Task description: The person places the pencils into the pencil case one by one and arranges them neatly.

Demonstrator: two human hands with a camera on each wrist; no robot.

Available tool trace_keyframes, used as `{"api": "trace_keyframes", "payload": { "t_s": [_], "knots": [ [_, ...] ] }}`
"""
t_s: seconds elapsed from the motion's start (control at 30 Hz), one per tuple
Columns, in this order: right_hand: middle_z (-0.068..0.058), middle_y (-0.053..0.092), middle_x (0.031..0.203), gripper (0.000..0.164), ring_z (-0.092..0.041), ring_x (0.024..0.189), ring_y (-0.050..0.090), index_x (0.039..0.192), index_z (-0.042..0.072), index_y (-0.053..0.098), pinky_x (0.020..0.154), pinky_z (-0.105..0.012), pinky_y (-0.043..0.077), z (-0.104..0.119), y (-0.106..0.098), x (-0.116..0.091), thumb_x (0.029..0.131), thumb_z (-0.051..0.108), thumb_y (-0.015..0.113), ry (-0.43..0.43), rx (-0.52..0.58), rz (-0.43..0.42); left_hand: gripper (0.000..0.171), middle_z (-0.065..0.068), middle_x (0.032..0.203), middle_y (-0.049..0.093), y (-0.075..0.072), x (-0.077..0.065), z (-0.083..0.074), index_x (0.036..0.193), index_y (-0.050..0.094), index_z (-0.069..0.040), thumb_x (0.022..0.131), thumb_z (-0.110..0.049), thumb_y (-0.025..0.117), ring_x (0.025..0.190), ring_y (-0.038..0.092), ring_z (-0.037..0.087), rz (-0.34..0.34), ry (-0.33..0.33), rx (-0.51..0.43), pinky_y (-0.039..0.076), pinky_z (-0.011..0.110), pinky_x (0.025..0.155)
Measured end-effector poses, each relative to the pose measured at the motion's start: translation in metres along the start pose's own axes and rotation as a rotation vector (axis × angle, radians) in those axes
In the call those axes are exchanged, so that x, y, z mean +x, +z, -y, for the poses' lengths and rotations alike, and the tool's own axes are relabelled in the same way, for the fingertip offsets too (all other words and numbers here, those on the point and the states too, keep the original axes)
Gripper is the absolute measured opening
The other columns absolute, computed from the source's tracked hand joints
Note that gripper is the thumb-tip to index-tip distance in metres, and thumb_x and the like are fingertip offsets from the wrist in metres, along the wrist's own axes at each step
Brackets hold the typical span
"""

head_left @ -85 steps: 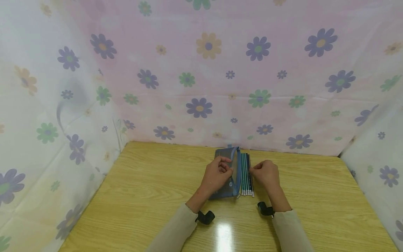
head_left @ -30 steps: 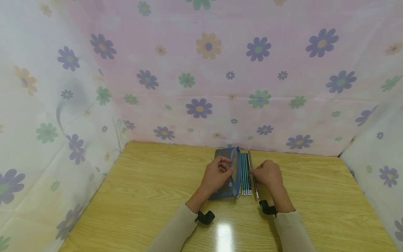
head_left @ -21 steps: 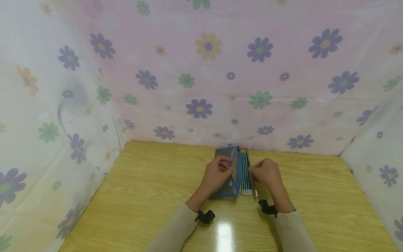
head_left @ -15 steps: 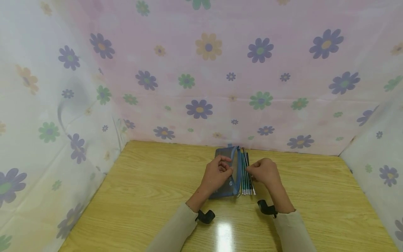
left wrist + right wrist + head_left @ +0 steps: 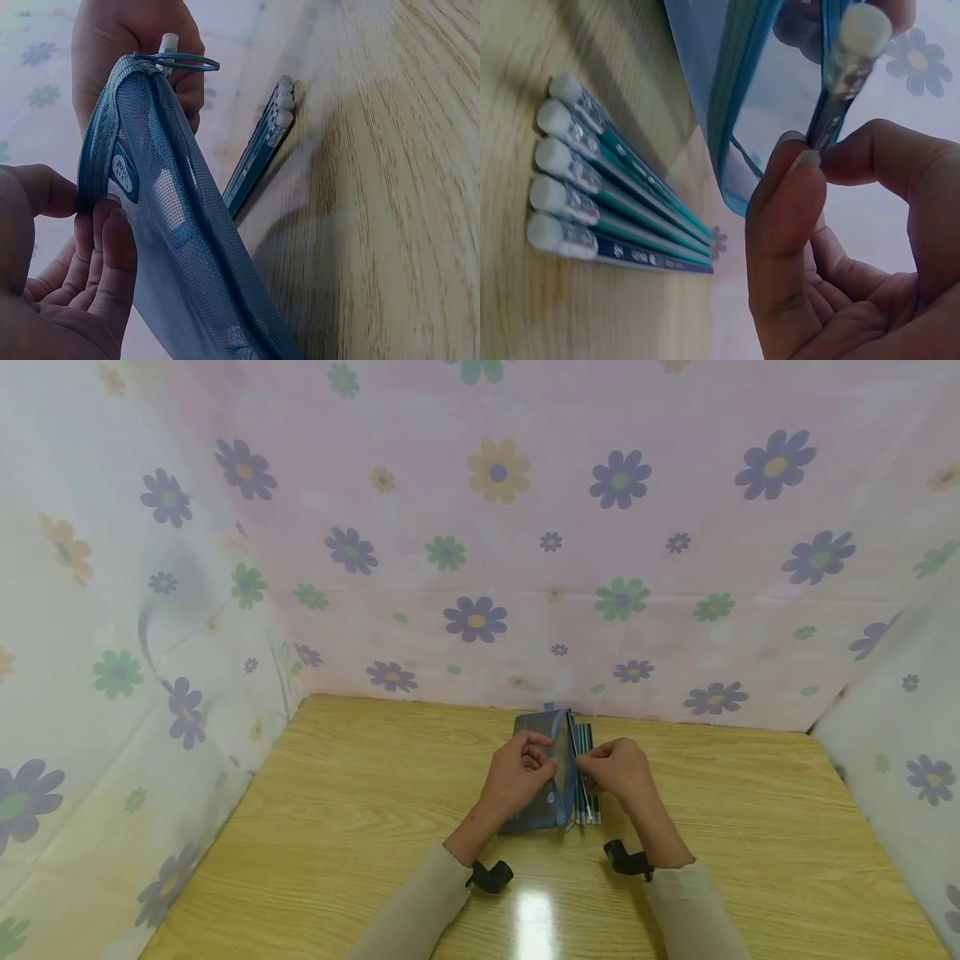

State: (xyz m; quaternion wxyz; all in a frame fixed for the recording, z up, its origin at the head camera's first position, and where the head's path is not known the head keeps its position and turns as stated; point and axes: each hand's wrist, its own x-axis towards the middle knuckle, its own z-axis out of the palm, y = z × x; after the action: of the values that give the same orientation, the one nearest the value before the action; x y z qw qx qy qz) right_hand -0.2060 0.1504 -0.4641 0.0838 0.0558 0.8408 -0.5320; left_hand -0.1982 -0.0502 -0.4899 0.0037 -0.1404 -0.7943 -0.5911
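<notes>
My left hand [image 5: 517, 772] pinches the zipper edge of a blue mesh pencil case [image 5: 225, 277], whose zipped mouth gapes toward the right. With thumb and fingertips, my right hand [image 5: 621, 768] grips a dark pencil [image 5: 831, 112], its white eraser end toward the camera in the right wrist view. That pencil is right at the case's open mouth, and its far end is hidden. On the table beside the case lies a row of several pencils [image 5: 630, 201], green ones and a dark one, with erasers lined up at the near end.
The wood-grain table [image 5: 375, 793] meets a flower-print cloth [image 5: 420, 527] at the back and both sides. A metal zipper ring [image 5: 187, 61] hangs at the case's near corner. Black wrist mounts [image 5: 491, 878] sit at both cuffs.
My right hand has lifted the outermost dark pencil from the row's right side and carried it left over the other pencils to the case's mouth. My left hand keeps its hold.
</notes>
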Motion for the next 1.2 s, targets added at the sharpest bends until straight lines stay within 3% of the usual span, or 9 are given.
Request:
{"api": "trace_keyframes", "payload": {
  "t_s": [0.2,0.4,0.73,0.97,1.2],
  "knots": [
    [-0.017,0.075,0.079,0.025,-0.025,0.061,0.072,0.101,-0.011,0.078,0.066,-0.042,0.064,-0.002,0.008,-0.001,0.094,0.012,0.073,-0.018,0.067,-0.027,0.028,0.005,0.089,0.068,0.0,-0.001,0.001,0.127,0.066,-0.001,0.102,-0.012,0.071,0.073,0.066,0.013,0.003,0.011,-0.007,0.051,0.026,0.062],
    [-0.014,0.074,0.073,0.025,-0.024,0.059,0.073,0.1,-0.012,0.077,0.065,-0.042,0.064,-0.005,0.016,-0.001,0.095,0.013,0.073,-0.027,0.118,-0.05,0.029,0.004,0.089,0.069,0.0,-0.003,0.002,0.127,0.067,0.0,0.101,-0.013,0.071,0.074,0.066,0.013,0.005,0.017,0.002,0.051,0.026,0.062],
    [-0.016,0.076,0.076,0.024,-0.023,0.061,0.074,0.101,-0.014,0.076,0.063,-0.037,0.064,-0.007,0.024,-0.003,0.097,0.009,0.072,-0.046,0.158,-0.037,0.029,0.003,0.09,0.069,-0.001,-0.007,0.004,0.128,0.068,-0.001,0.102,-0.012,0.07,0.074,0.066,0.012,0.017,0.021,0.012,0.051,0.025,0.063],
    [-0.02,0.076,0.082,0.023,-0.023,0.064,0.075,0.102,-0.013,0.076,0.064,-0.036,0.064,-0.006,0.023,-0.004,0.099,0.009,0.07,-0.063,0.152,-0.028,0.03,0.004,0.091,0.069,-0.001,-0.007,0.004,0.129,0.067,0.001,0.102,-0.011,0.069,0.075,0.066,0.011,0.023,0.024,0.012,0.051,0.025,0.064],
    [-0.022,0.074,0.087,0.024,-0.027,0.066,0.075,0.104,-0.011,0.073,0.067,-0.042,0.064,-0.003,0.018,-0.008,0.098,0.012,0.071,-0.064,0.09,-0.035,0.03,0.004,0.09,0.069,-0.001,-0.006,0.005,0.127,0.067,0.001,0.101,-0.013,0.071,0.075,0.066,0.013,0.013,0.022,-0.007,0.052,0.026,0.064]
  ]
}}
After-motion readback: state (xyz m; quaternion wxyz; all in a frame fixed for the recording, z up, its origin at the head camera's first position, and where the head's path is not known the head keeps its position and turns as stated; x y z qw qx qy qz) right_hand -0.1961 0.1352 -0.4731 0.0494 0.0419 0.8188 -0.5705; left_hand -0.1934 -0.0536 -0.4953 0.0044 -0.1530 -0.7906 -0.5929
